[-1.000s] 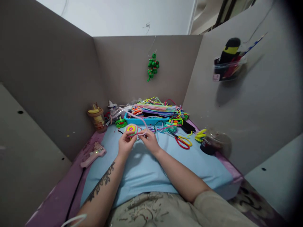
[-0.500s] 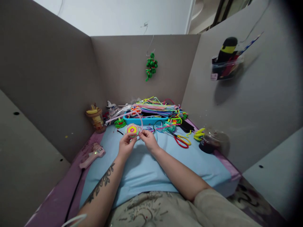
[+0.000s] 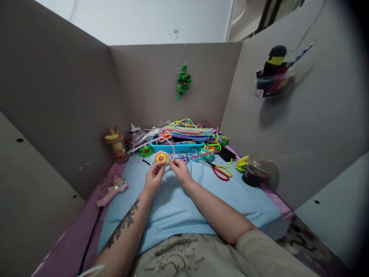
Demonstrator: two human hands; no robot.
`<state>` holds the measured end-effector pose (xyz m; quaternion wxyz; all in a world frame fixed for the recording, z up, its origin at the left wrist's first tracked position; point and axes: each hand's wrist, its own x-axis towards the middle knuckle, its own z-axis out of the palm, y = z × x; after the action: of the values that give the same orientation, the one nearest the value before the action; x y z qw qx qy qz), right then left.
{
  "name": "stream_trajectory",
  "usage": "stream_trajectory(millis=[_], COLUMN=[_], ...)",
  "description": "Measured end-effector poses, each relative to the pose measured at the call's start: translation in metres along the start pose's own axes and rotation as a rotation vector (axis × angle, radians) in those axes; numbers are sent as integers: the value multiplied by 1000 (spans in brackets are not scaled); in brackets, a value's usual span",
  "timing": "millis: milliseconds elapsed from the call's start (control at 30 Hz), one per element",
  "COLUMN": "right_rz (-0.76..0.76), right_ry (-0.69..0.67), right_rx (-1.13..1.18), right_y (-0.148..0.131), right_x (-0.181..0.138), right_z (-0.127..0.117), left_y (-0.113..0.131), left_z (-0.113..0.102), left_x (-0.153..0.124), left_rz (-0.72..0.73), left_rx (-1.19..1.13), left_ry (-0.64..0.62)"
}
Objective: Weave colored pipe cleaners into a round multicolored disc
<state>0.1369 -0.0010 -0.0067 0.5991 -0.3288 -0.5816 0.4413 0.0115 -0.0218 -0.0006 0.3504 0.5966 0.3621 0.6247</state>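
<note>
Between my hands, over the blue cloth, is a round disc of coiled pipe cleaners [image 3: 161, 157] with a yellow ring and pink, white and green bands. My left hand [image 3: 155, 175] pinches its lower edge between thumb and fingers. At the disc's right edge, my right hand [image 3: 180, 171] is closed on a pale pink pipe cleaner [image 3: 173, 148], which loops up and back to the left above the disc. The fingertips partly hide where the strand meets the disc.
A blue tray [image 3: 178, 147] heaped with pipe cleaners stands at the back. Scissors [image 3: 221, 172] lie to the right, near a dark jar [image 3: 255, 175]. At the left are a pink glue gun [image 3: 113, 191] and a cup [image 3: 115, 145]. Grey panels enclose three sides.
Both hands keep their hold on the disc and strand. The disc has tilted slightly, and the camera view has shifted a little.
</note>
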Motion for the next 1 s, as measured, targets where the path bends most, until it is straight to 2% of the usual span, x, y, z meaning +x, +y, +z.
stream_trajectory(millis=[233,333,400,500,633,733,800,900,1000], right_rz=[-53,-54,-36,-12,1,-48,-113,-164,-171], right_ry=[29,60,76,63,-20,-148,-179,-151,-61], right_rx=[-43,-90,-108,-7,127,78,6,-63,-96], right_y=[-2,-4,-4,-3,-7,-13,-16,-16,-13], right_x=[-4,-4,-3,-1,3,7,9,9,9], right_z=[6,6,4,2,-8,-20,-26,-28,-23], left_y=[1,0,-4,-10,-7,0,2,2,0], left_z=[2,0,-2,-4,-3,-2,-2,-3,-2], left_x=[-1,1,4,8,10,10,10,10,10], left_rz=[20,-16,-53,-133,-283,-386,-434,-471,-476], left_rx=[22,-24,-67,-178,-352,-433,-464,-483,-485], left_ry=[-34,19,76,107,71,22,-3,-18,-13])
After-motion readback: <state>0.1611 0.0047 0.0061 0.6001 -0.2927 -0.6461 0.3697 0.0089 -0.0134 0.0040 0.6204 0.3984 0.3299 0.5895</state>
